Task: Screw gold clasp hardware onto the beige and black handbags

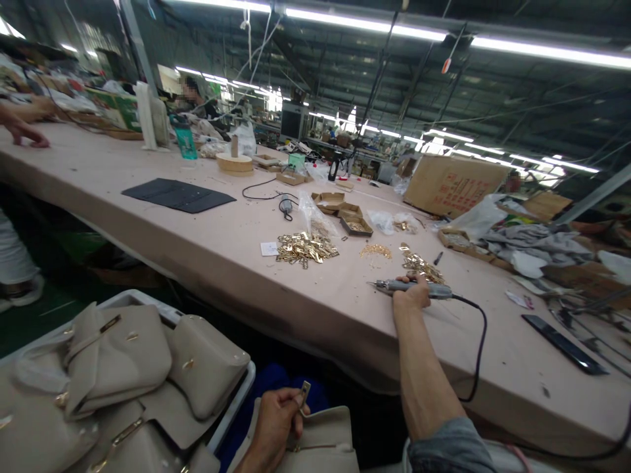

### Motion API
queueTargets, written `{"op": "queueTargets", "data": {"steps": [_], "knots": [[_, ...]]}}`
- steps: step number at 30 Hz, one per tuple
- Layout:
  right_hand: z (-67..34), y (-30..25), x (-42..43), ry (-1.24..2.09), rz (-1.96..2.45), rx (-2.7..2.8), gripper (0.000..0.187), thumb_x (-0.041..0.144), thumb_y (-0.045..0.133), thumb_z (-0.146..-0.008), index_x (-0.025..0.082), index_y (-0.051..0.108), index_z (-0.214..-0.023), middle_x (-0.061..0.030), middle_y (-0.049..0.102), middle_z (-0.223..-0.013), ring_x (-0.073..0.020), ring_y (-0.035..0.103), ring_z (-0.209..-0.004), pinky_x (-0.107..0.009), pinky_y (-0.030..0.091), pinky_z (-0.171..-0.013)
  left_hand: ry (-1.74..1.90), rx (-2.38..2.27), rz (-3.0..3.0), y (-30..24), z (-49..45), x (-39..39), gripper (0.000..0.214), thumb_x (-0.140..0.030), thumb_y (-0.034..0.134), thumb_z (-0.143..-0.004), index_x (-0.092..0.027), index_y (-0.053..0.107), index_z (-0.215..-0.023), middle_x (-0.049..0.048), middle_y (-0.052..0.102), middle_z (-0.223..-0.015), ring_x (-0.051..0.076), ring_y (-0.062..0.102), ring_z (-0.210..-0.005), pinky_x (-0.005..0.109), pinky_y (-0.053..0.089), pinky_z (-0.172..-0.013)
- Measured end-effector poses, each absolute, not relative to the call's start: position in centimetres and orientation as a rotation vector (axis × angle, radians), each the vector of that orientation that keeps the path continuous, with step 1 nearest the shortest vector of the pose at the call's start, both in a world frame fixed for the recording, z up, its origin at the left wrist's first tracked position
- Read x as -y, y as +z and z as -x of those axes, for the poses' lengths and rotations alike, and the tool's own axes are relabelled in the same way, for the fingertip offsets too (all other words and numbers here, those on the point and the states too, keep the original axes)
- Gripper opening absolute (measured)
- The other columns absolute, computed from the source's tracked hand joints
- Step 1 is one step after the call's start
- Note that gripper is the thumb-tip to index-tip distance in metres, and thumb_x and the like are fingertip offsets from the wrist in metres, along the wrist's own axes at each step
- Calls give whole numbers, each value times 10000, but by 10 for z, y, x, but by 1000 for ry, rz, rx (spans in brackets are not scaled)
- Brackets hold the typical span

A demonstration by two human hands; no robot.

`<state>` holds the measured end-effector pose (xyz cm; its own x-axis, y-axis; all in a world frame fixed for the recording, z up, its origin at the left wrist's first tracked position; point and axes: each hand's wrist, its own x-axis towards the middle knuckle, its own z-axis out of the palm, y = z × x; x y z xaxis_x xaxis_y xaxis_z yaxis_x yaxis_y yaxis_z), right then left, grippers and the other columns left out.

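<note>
My left hand [276,420] pinches a small gold metal plate with a slot [305,392] above a beige handbag [325,447] at the bottom of the view. Whether the plate is joined to the bag's flap I cannot tell. Over on the table, my right hand [418,290] is closed around a grey electric screwdriver [389,285], its tip pointing left and a black cord running from its back end. Just beyond this hand lies a small pile of gold plates [419,263]. Tiny gold pieces [377,251] and a larger heap of gold plates [306,248] lie farther left.
A white bin [246,387] full of beige handbags [123,355] stands at lower left. On the long table [221,256] lie a black sheet [177,195], open small boxes [355,223] and a black strip [562,343]. Another person's hand [24,128] rests at far left.
</note>
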<state>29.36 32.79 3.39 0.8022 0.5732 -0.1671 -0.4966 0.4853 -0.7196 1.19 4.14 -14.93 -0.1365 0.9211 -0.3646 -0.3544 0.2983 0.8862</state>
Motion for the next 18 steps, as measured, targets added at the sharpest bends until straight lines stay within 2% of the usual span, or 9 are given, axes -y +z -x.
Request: {"op": "queueTargets", "data": {"steps": [9, 14, 18], "knots": [[-292, 34, -325, 661, 822, 77, 338, 217, 708, -794, 234, 370, -807, 69, 545, -681, -83, 480, -447, -199, 474, -344, 1199, -1263, -603, -155, -12, -42, 694, -816, 838, -543, -131, 729, -583, 23, 480, -332, 113, 361, -293, 211, 293, -326], [-291, 34, -324, 671, 807, 59, 276, 179, 684, -794, 224, 414, -824, 49, 577, -715, -86, 503, -478, -203, 496, -368, 1220, -1247, -618, -133, -9, -40, 720, -818, 858, -517, -113, 739, -598, 57, 581, -420, 98, 408, -315, 211, 293, -375], [-290, 38, -322, 685, 788, 48, 279, 183, 682, -802, 223, 406, -809, 56, 562, -707, -79, 483, -471, -195, 482, -370, 1185, -1249, -649, -120, -8, -38, 696, -797, 854, -547, -113, 742, -607, 70, 611, -449, 95, 424, -336, 216, 310, -400]]}}
